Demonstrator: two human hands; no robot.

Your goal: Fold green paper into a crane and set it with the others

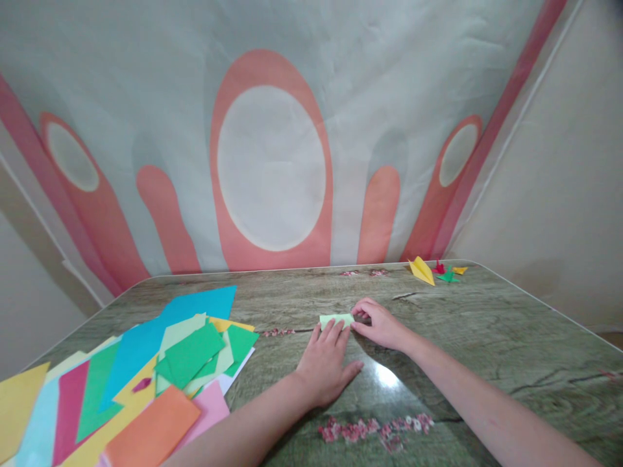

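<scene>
A small folded piece of light green paper [337, 320] lies on the wood-patterned table in front of me. My left hand [325, 366] rests palm down with its fingers spread, the fingertips pressing on the paper's near side and the thumb out to the right. At the paper's right edge, my right hand [382, 324] has its thumb and fingers pinched on the corner. The fingertips partly cover that corner, so the fold there is hard to make out.
Loose coloured sheets, among them a blue sheet [199, 305], a green sheet [192, 353] and an orange sheet [153, 425], overlap at the left. Far right lie a yellow paper plane [422, 271] and small folded red, green [448, 275] and yellow pieces. A printed backdrop [350, 130] stands behind the table.
</scene>
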